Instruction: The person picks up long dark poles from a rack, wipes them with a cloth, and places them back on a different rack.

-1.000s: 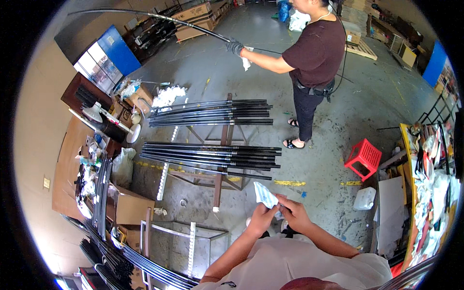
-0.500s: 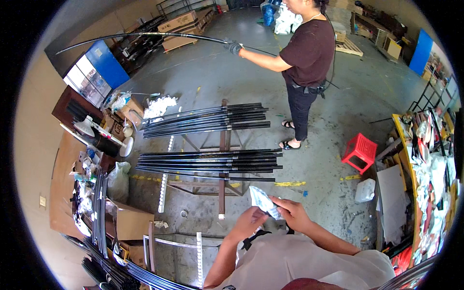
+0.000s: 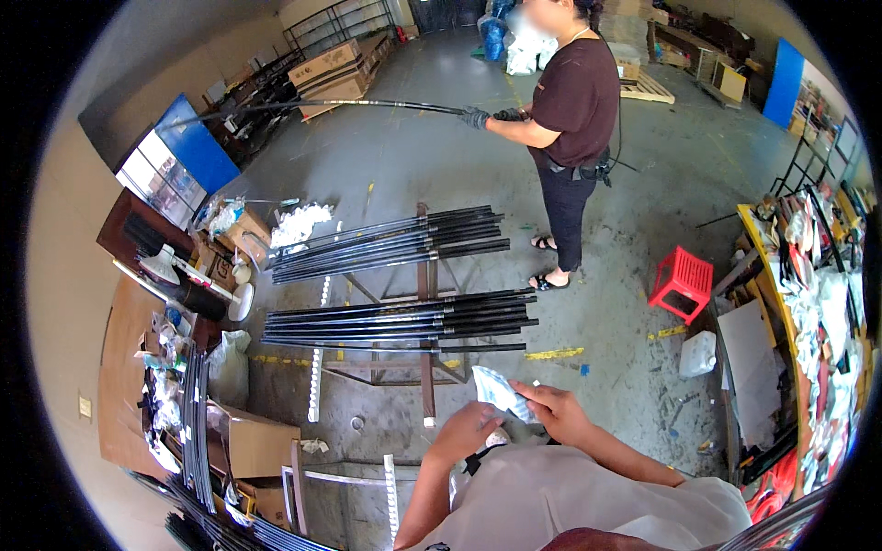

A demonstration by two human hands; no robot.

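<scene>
My right hand (image 3: 558, 413) is closed, gripping a small white and pale-blue packet or folded sheet (image 3: 501, 393) by its right edge. Its kind is unclear; it looks thin and crinkled and stands up in front of my chest. My left hand (image 3: 467, 430) is just below and left of it, fingers loosely stretched toward its lower edge and slightly blurred. Beyond my hands, two groups of long black poles (image 3: 395, 321) and poles (image 3: 395, 246) lie across a brown metal stand (image 3: 428, 390).
Across the stand a person (image 3: 577, 110) in dark clothes and gloves holds a long black pole (image 3: 367, 103) pointing left. A red stool (image 3: 682, 283) and white jug (image 3: 698, 354) stand at right, beside a cluttered yellow-edged shelf (image 3: 751, 239). A cardboard box (image 3: 257, 441) sits at left.
My left hand's fingers have come slightly away from the packet, while my right hand keeps its hold. The person opposite has brought a second hand to the pole, which sits lower.
</scene>
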